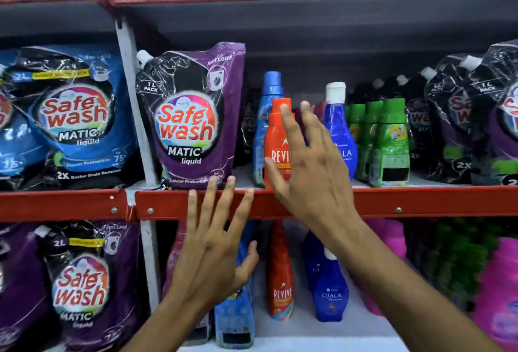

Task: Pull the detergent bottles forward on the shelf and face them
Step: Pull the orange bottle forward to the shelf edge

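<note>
My right hand (pixel 311 166), fingers spread and holding nothing, reaches toward the orange Revive bottle (pixel 276 141), the thumb low by its base and the fingertips level with its cap; whether skin touches plastic I cannot tell. My left hand (pixel 213 242), also splayed and empty, hovers in front of the red shelf lip (pixel 420 200), at about 7 o'clock from the bottle.

Progress, as I judge it: the orange bottle and the purple Safe Wash pouch (pixel 193 119) already stand at the front edge, labels outward. The light-blue bottle (pixel 266 116) at 10 o'clock of the orange one sits behind it, the dark-blue Ujala bottle (pixel 340 133) at 3 o'clock stands further back, and the green bottles (pixel 389 141) look slightly turned. These are left to do.

Open room: bare shelf floor shows in front of the Ujala bottle, so it can slide straight forward. The lip is the stop; beyond it, a fall.
</note>
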Tool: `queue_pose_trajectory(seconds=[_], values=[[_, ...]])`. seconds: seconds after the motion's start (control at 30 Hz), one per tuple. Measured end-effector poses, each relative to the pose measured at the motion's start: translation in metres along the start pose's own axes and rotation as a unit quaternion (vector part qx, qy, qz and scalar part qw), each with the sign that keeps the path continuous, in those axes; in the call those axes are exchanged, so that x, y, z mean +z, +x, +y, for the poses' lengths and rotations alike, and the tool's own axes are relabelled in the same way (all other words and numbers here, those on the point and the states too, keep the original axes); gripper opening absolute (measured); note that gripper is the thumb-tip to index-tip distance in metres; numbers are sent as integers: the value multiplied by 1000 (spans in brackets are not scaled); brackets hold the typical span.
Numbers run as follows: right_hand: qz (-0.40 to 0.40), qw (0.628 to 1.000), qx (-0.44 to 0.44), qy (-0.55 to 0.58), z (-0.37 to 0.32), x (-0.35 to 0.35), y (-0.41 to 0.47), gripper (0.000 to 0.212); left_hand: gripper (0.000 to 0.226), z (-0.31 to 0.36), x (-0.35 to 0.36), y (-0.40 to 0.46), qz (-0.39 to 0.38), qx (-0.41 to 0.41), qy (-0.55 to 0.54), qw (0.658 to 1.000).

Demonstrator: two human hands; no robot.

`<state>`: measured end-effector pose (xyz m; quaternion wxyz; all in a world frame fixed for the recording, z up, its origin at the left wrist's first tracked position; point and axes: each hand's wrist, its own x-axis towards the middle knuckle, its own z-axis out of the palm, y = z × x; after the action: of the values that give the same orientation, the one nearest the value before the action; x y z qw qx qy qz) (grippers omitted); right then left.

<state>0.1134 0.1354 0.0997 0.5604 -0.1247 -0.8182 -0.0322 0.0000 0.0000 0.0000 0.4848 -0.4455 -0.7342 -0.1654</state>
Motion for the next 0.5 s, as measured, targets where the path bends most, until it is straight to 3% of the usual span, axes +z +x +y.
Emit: queue_pose_trajectory(seconds=[0.5], values=[[-5, 995, 95, 9, -8, 26, 14, 87, 96, -3, 30, -5, 36, 0, 8, 999]])
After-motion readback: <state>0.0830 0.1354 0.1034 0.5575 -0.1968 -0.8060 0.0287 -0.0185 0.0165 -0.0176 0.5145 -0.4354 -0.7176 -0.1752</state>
